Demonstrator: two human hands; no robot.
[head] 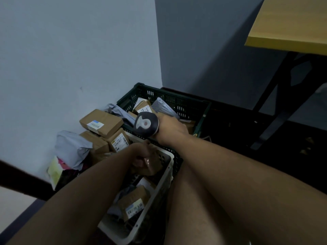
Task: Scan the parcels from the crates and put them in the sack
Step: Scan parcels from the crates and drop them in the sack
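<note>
My right hand (174,129) grips a dark handheld scanner (146,125), its rounded back end facing me, above the green crate (178,101). My left hand (141,156) is curled around a brown parcel (154,165) inside the white crate (168,171). Another brown parcel with a barcode label (134,202) lies lower in the white crate. The green crate holds several brown boxes (144,106) and a grey mailer (163,107). No sack is clearly visible.
A pile of brown boxes (100,122) and grey mailers (72,147) lies on the floor against the wall, left of the crates. A wooden table (290,32) on a black frame stands at upper right. My bare leg (194,209) is beside the white crate.
</note>
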